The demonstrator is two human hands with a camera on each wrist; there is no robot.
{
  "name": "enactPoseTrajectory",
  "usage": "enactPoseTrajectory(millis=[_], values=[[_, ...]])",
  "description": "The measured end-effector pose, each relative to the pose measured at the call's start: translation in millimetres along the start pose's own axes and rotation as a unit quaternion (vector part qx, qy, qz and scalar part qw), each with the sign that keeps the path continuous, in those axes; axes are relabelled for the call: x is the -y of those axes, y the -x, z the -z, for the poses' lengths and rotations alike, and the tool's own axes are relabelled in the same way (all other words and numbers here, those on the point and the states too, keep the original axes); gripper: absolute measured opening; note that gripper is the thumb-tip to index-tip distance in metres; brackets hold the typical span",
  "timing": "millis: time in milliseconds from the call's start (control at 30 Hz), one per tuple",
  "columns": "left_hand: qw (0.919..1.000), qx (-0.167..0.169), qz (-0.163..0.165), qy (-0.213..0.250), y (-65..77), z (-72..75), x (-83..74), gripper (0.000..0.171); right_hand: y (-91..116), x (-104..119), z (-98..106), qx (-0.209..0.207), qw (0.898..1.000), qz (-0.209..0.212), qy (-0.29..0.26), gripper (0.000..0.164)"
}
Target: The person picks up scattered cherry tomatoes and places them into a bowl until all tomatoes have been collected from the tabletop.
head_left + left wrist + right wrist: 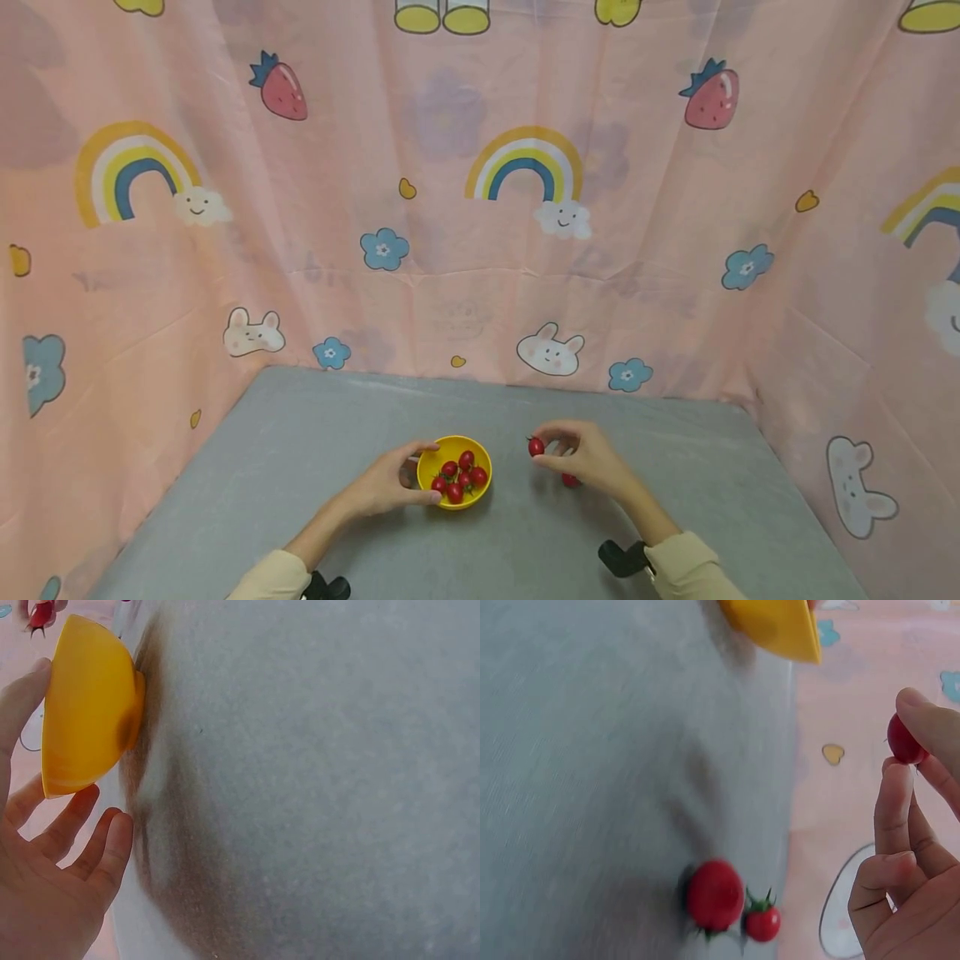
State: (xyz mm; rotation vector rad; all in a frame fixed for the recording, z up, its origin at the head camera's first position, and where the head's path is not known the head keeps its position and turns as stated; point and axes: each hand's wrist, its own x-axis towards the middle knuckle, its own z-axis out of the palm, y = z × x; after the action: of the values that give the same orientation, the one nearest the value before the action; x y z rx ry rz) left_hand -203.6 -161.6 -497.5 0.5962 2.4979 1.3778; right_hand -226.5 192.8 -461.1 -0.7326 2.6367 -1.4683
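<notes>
A yellow bowl (442, 451) stands on the grey tabletop with several red cherry tomatoes (454, 492) in it. My left hand (390, 481) holds this bowl by its left side, thumb and fingers spread around the rim. To the right of the bowl, my right hand (588, 458) pinches one cherry tomato (905, 740) between thumb and fingertips, raised off the table. Two more tomatoes lie on the table near that hand in the right wrist view: a larger one (715, 895) and a smaller one (763, 922) with a green stem. The right hand partly hides them in the head view.
The grey table (337, 417) runs back to a pink curtain (480, 292) printed with rainbows, strawberries and flowers. That curtain also closes off the left and right sides. Dark straps (624, 558) sit at both wrists, by the light sleeves.
</notes>
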Motion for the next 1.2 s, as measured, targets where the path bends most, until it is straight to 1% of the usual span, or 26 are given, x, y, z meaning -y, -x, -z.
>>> enactPoseTrajectory(millis=[300, 467, 633, 800, 1000, 1200], values=[[1.0, 0.0, 0.002, 0.0, 1.8, -0.2, -4.4, 0.069, -17, 10, -22, 0.023, 0.999, 0.012, -0.03, 0.027], [1.0, -0.001, 0.002, 0.002, 1.5, -0.2, -4.9, 0.069, -25, 17, -35, 0.044, 0.997, 0.03, -0.053, 0.029], [1.0, 0.0, 0.003, 0.007, 1.6, 0.0, -5.7, 0.069, -32, 24, -46, 0.05, 0.997, 0.035, -0.049, 0.027], [1.0, 0.002, 0.005, 0.003, 0.6, -0.1, -4.5, 0.068, -36, 25, -51, 0.06, 0.997, 0.032, -0.046, 0.026], [1.0, 0.003, 0.007, -0.003, -0.3, -0.5, -1.6, 0.068, -38, 21, -54, 0.061, 0.997, 0.022, -0.037, 0.027], [1.0, 0.002, 0.008, 0.001, -1.2, 0.2, 1.6, 0.068, -38, 17, -55, 0.059, 0.997, 0.019, -0.046, 0.03]])
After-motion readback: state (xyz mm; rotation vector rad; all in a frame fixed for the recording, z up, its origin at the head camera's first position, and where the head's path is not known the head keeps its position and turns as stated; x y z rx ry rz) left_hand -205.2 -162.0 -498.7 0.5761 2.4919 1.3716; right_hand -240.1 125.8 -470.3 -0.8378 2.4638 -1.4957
